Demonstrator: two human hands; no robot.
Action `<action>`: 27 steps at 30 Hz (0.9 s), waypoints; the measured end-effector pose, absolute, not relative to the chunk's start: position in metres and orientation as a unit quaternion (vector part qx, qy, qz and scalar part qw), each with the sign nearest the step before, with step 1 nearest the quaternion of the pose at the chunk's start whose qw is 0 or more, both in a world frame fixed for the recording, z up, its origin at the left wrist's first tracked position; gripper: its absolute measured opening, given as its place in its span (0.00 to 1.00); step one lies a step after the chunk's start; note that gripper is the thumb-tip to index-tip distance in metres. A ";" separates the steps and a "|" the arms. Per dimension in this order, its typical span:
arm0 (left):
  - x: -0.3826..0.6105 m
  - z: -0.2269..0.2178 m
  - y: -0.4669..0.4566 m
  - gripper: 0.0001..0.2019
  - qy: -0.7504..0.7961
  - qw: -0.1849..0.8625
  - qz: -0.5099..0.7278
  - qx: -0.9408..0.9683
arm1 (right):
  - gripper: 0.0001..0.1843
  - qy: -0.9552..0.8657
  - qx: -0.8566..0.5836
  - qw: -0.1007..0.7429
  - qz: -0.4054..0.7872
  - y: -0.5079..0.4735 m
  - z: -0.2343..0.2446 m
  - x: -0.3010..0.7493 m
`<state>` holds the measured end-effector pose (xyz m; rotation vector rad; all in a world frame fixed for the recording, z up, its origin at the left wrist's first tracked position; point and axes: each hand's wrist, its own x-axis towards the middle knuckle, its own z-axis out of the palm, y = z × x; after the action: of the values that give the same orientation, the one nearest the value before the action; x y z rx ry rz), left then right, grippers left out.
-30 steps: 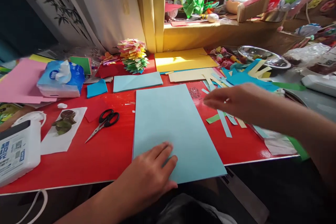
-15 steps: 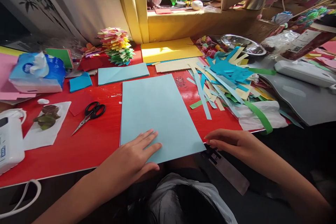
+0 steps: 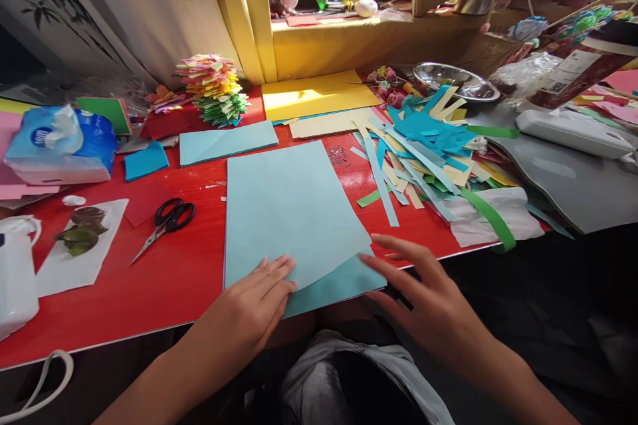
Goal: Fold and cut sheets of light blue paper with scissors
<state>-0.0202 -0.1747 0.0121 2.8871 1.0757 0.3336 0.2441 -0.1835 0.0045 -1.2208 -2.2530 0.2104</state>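
A stack of light blue paper (image 3: 284, 206) lies near the table's front edge. The top sheet's lower right corner is lifted and bent back, baring another blue sheet (image 3: 329, 284) beneath. My left hand (image 3: 256, 302) rests on the lower left of the stack, fingers stretched and close together at the lifted edge; its thumb is hidden. Beside the raised corner is my right hand (image 3: 423, 289), its fingers spread. Whether a fingertip touches the corner I cannot tell. To the left lie black-handled scissors (image 3: 169, 219).
Cut paper strips (image 3: 423, 153) are heaped on the right, near a metal bowl (image 3: 456, 82). A folded-paper tower (image 3: 214, 89), blue paper (image 3: 229, 143) and yellow paper (image 3: 314, 94) stand or lie behind. A tissue pack (image 3: 62, 144) is on the left of the red table (image 3: 149, 299).
The top sheet's lower right corner has come up and bent back. My right hand has moved left over the stack's corner and spread its fingers. My left hand's thumb has gone out of sight.
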 end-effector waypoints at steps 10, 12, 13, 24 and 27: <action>-0.016 0.008 -0.177 0.05 0.350 -0.025 0.148 0.925 | 0.14 -0.888 -0.354 0.276 -0.101 -0.172 0.002 0.216; -0.025 0.013 -0.176 0.07 0.347 0.020 0.142 0.927 | 0.08 -0.883 -0.356 0.292 -0.089 -0.173 -0.001 0.217; -0.032 0.016 -0.176 0.09 0.347 0.055 0.133 0.927 | 0.07 -0.877 -0.364 0.302 -0.080 -0.175 -0.003 0.218; -0.087 0.031 -0.161 0.09 0.569 0.290 0.271 0.720 | 0.19 -0.846 -0.359 0.391 -0.046 -0.187 -0.024 0.229; -0.079 0.035 -0.153 0.11 0.609 0.255 0.262 0.704 | 0.15 -0.831 -0.383 0.399 -0.057 -0.185 -0.019 0.222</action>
<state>-0.0789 -0.1528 0.0351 1.9114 1.6536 0.7113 0.2221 -0.1854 -0.0192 -0.9688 -2.1039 -0.1448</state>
